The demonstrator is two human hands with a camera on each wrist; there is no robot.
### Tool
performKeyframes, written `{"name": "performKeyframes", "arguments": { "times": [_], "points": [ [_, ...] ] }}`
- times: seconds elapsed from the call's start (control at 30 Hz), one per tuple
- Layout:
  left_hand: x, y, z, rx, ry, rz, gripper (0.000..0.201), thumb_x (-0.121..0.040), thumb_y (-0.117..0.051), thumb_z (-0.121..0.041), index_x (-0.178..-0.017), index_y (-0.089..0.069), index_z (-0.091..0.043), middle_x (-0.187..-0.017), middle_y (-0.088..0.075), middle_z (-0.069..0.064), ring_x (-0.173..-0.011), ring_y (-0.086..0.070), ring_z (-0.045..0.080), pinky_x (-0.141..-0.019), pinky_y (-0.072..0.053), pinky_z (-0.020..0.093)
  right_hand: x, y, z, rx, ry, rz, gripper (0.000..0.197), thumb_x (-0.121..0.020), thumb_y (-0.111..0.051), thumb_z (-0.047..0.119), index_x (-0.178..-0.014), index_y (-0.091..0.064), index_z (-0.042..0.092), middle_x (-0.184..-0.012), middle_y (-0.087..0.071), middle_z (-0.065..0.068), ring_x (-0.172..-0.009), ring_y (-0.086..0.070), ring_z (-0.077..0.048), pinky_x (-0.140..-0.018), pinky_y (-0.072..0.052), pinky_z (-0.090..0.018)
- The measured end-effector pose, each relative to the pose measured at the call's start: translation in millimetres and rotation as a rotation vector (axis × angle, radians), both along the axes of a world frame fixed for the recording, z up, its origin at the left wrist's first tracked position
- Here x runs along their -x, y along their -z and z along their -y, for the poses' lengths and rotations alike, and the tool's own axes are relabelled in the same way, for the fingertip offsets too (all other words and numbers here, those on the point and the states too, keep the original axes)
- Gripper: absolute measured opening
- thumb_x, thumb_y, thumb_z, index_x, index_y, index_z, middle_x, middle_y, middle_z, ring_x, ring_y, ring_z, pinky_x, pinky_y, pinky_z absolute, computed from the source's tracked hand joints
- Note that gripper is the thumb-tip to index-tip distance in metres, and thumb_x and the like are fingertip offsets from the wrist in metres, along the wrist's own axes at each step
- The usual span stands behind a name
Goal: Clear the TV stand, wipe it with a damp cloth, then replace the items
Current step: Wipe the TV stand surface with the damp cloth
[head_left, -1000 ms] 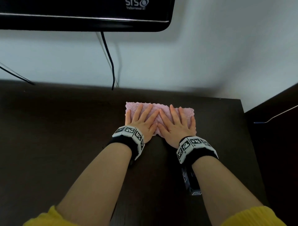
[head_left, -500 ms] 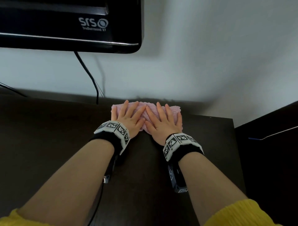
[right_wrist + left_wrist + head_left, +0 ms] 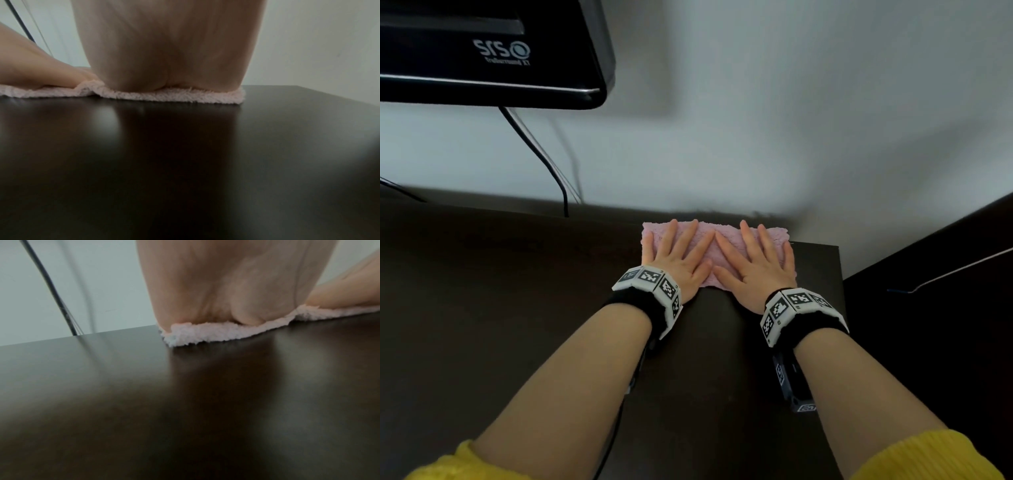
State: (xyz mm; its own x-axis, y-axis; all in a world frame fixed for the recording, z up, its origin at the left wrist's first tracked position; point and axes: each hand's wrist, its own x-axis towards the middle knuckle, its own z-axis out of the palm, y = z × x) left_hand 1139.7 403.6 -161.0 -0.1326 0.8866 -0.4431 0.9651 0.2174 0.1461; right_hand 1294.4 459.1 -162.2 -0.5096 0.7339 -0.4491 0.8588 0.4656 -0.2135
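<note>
The pink cloth (image 3: 714,251) lies flat at the TV stand's (image 3: 517,308) back right corner, its long axis along the wall. Both hands press it with straight fingers — left hand (image 3: 681,262) on its left half, right hand (image 3: 760,267) on its right. Unwiped surface likely lies leftward and toward the person.

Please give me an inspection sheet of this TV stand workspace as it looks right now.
Surface: dark brown wooden TV stand top, glossy, reflective.
Job's things: fluffy pink rectangular cloth lies flat near the back right corner.
Clutter: nothing seen.
Hands: left hand and right hand press flat on the cloth, fingers straight, side by side.
Cables: thin black cable hangs from the screen down behind the stand.
Surroundings: glossy black screen upper left; pale wall; dark furniture at right.
</note>
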Motion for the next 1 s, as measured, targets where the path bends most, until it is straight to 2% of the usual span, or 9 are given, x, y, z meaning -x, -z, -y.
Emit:
{"name": "performKeyframes", "arguments": {
  "times": [0.23,0.43,0.6,0.87,1.0],
  "points": [
    [-29.0,-1.1,24.5,0.025,0.048,-0.019,0.054,-0.099,-0.011,-0.048,-0.146,0.016,-0.041,-0.156,0.026,-0.011,-0.144,0.025,0.019,-0.115,0.015,0.052,-29.4,-2.6,31.4,-0.026,0.007,0.013,0.055,-0.094,-0.013,0.064,-0.142,0.012,0.055,-0.156,0.025,0.011,-0.142,0.029,-0.016,-0.112,0.018,-0.051],
    [-49.6,-3.6,74.9,0.035,0.071,-0.026,0.055,-0.099,-0.011,-0.047,-0.147,0.015,-0.039,-0.156,0.026,-0.01,-0.144,0.025,0.02,-0.113,0.015,0.051,-50.5,-1.7,83.4,-0.034,0.027,0.011,0.054,-0.094,-0.012,0.064,-0.141,0.012,0.057,-0.156,0.025,0.013,-0.142,0.028,-0.016,-0.113,0.017,-0.051],
    [-65.7,-3.8,143.4,0.026,0.091,-0.024,0.055,-0.099,-0.01,-0.048,-0.146,0.018,-0.039,-0.155,0.027,-0.01,-0.144,0.025,0.02,-0.113,0.015,0.051,-67.7,-2.6,151.7,-0.024,0.028,0.023,0.054,-0.094,-0.012,0.064,-0.142,0.012,0.056,-0.156,0.026,0.012,-0.142,0.028,-0.017,-0.113,0.016,-0.052],
    [-101.6,-9.4,297.8,0.052,0.148,-0.02,0.057,-0.099,-0.009,-0.048,-0.146,0.021,-0.035,-0.155,0.028,-0.007,-0.143,0.027,0.023,-0.112,0.015,0.053,-104.9,-8.0,307.5,0.009,0.034,0.06,0.056,-0.094,-0.012,0.063,-0.143,0.013,0.053,-0.155,0.028,0.01,-0.142,0.03,-0.017,-0.114,0.014,-0.053],
    [-116.1,-10.9,352.5,0.085,0.154,-0.003,0.057,-0.099,-0.009,-0.048,-0.145,0.023,-0.036,-0.154,0.031,-0.007,-0.141,0.03,0.023,-0.112,0.016,0.054,-120.6,-9.3,362.6,0.033,0.033,0.077,0.057,-0.094,-0.011,0.064,-0.142,0.017,0.053,-0.154,0.03,0.01,-0.14,0.032,-0.017,-0.113,0.015,-0.053]
  ]
}}
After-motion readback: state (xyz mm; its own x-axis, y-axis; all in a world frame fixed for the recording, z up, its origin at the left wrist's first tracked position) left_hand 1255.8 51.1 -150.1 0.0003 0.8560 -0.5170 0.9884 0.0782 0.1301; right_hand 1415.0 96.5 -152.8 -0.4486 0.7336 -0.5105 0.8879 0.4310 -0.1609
